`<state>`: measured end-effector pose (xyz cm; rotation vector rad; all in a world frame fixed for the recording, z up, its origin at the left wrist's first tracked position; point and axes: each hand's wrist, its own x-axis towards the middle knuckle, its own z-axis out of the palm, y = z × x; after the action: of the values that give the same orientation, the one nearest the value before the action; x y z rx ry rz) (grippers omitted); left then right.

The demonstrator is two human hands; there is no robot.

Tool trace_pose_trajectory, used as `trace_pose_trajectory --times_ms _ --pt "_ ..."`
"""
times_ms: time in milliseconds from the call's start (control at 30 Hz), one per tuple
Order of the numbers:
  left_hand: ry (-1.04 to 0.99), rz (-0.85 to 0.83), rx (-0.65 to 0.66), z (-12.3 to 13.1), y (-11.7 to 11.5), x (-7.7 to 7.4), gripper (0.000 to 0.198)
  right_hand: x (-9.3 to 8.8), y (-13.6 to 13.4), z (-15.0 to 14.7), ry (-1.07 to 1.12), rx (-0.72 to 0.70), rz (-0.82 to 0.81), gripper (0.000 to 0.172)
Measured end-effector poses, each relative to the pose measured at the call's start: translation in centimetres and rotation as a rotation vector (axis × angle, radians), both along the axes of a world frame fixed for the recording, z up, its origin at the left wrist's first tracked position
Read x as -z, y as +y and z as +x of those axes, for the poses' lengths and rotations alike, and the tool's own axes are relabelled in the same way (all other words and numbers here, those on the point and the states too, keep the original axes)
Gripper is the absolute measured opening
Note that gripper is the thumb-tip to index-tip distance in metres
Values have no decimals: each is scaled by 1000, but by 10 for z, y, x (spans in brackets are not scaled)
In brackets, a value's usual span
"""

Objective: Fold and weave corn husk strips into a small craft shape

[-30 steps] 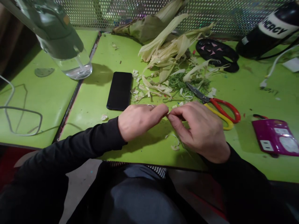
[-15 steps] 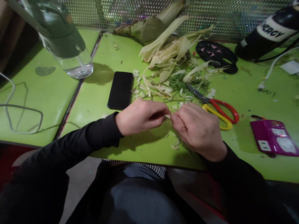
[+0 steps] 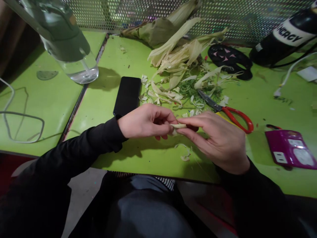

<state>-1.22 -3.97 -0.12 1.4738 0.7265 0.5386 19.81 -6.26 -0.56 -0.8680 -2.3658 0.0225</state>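
Between my two hands is a small pale strip of corn husk (image 3: 179,126), rolled or folded narrow. My left hand (image 3: 148,122) pinches its left end between thumb and fingers. My right hand (image 3: 218,138) has thumb and forefinger closed at its right end. Just beyond my right hand lie scissors (image 3: 239,118) with red and yellow handles, their blades pointing at the scraps. A heap of dry corn husks (image 3: 178,56) rests behind my hands, with green string (image 3: 188,86) and cut bits around it. A thin curled scrap (image 3: 185,158) lies on the table below my hands.
A black phone (image 3: 127,96) lies left of the scraps. Farther left stands a water bottle (image 3: 71,49). At right are a purple plastic device (image 3: 289,145), a black bottle (image 3: 282,39), a black palette-shaped piece (image 3: 230,59) and a white cable (image 3: 288,74). Perforated mesh (image 3: 99,16) borders the green table (image 3: 138,158).
My right hand has turned from a curled fist into a thumb-and-finger pinch, showing more of the pale strip. My left hand has shifted slightly left, its fingers rearranged.
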Motion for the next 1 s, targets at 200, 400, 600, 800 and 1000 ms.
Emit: trace_pose_trajectory --times_ms 200,400,600,800,1000 --pt "88 194 26 -1 1 4 9 1 -3 -1 -23 -9 54 18" --pt "174 576 -93 3 -7 6 14 3 -6 -2 -81 75 210 12" --pt "271 973 -176 5 -11 14 14 2 -5 -4 -95 78 235 5" --pt "327 1110 -175 5 -10 18 21 1 -4 -7 10 85 38 17" --pt "252 1053 -207 5 -12 14 16 2 -6 -8 48 110 -35 16"
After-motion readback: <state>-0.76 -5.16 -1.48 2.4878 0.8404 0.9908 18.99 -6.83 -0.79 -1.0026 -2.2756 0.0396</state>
